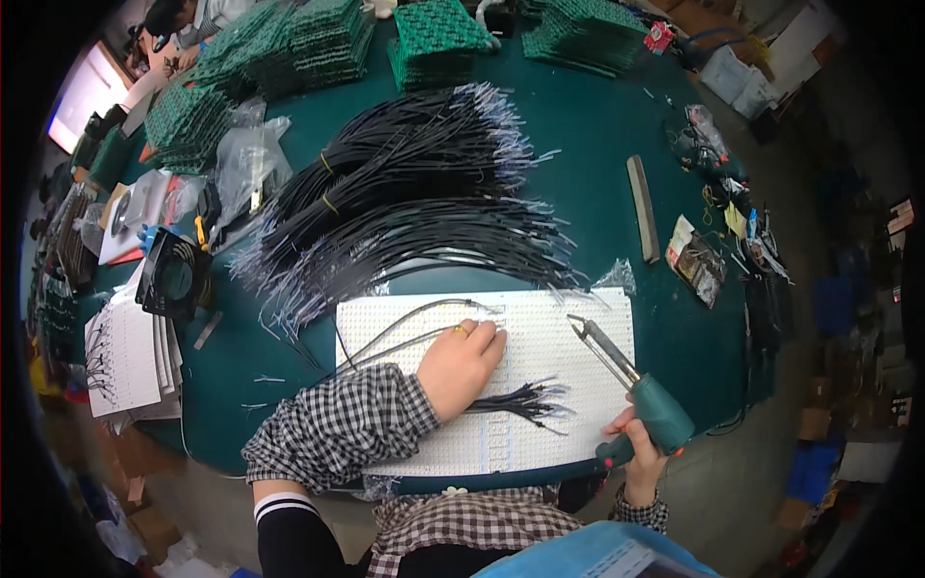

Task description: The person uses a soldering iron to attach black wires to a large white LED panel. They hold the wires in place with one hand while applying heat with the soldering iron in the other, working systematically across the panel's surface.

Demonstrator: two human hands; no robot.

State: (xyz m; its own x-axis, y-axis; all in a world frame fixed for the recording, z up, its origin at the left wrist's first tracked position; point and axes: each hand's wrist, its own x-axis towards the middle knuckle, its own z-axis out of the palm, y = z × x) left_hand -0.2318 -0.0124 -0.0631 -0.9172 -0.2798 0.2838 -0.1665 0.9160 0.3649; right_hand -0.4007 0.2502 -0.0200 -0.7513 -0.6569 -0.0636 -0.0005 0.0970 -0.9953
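A white board (597, 385) with rows of small pads lies on the table in front of me. My left hand (461, 368) rests on its middle, fingers bent together over the end of a thin black cable (409, 339); the fingertips partly hide that end. A second cable arcs just beyond them. My right hand (641, 453) grips a green pistol-shaped soldering iron (660, 414), its tip raised over the right part of the board. A short bunch of black cables (520, 400) lies on the board, right of my left wrist.
A large heap of black cables (405, 164) spreads beyond the board. Stacks of green circuit panels (438, 39) stand at the far edge. White boards (125, 356) are piled at left. A grey bar (643, 207) and a plastic packet (696, 260) lie at right. Another person (198, 24) sits far left.
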